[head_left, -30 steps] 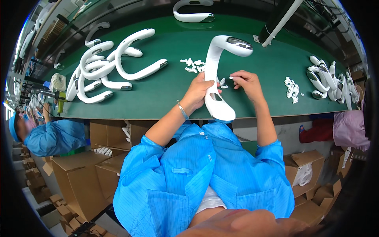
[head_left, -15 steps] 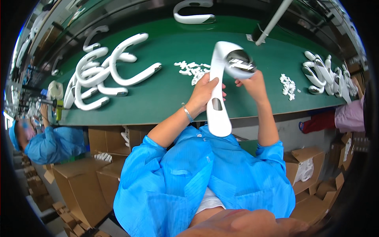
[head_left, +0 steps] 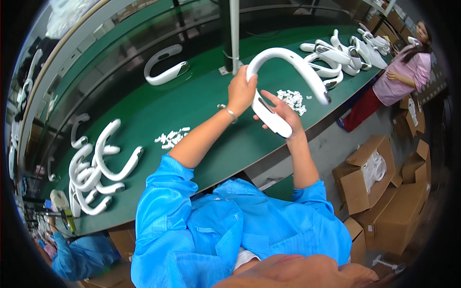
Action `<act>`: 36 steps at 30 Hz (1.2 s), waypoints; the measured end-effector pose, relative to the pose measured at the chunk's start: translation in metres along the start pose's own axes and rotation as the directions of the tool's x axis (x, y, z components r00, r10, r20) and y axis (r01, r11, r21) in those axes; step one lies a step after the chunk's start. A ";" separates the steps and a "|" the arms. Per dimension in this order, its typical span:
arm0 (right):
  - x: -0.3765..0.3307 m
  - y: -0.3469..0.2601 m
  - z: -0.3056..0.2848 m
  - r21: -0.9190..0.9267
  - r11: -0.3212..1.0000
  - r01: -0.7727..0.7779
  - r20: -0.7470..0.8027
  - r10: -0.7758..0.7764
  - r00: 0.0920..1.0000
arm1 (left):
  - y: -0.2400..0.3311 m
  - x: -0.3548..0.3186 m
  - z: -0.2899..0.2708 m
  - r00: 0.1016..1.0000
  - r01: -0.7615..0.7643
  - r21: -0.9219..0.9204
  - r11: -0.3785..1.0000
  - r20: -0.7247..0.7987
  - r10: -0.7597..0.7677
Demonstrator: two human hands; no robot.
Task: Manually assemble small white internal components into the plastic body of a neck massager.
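I hold a white U-shaped plastic shell (head_left: 293,60) up above the green table (head_left: 192,110). My left hand (head_left: 241,91) grips its curved bend from the left. My right hand (head_left: 283,113) is under its lower arm, fingers against the inner side near the dark opening. A thin bracelet circles my left wrist. Blue sleeves cover both upper arms.
A pile of white U-shaped shells (head_left: 96,168) lies at the left, another pile (head_left: 345,50) at the far right, and a single shell (head_left: 163,67) lies further back. Two heaps of small white parts (head_left: 173,137) (head_left: 291,100) sit on the table. A white post (head_left: 234,33) stands behind. Open cardboard boxes (head_left: 370,177) are on the floor; a person in pink (head_left: 408,72) stands right, another in blue (head_left: 81,254) lower left.
The shell has been lifted off the table and raised with both hands. My head has turned, so the table now slants and the person at the right has come into view.
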State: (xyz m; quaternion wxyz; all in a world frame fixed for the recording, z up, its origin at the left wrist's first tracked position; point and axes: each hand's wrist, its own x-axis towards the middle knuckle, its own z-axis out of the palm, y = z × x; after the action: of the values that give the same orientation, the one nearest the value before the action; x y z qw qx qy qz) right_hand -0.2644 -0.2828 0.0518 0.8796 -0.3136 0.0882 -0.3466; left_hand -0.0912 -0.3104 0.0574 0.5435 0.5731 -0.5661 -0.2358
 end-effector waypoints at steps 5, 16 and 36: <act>0.021 -0.105 -0.064 -0.376 0.910 0.172 -0.240 -0.275 0.931 | 0.003 0.044 0.001 0.968 -0.053 0.118 0.992 0.251 0.022; 0.031 -0.386 -0.282 -0.293 -0.261 -0.920 -0.180 -0.930 0.321 | -0.126 0.101 -0.239 0.905 0.423 0.841 0.338 -0.371 -0.209; -0.001 -0.351 -0.351 -0.433 -0.264 -0.862 0.061 -0.963 0.264 | -0.185 0.108 -0.244 0.682 0.529 -0.359 0.769 -0.359 -0.637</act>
State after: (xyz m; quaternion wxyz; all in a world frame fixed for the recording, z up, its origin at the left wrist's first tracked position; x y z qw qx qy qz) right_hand -0.5901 -0.6518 -0.0098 -0.2113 -0.5461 0.7493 -0.3094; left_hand 0.2241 -0.3642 0.0026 0.6188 0.6969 -0.1757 -0.3170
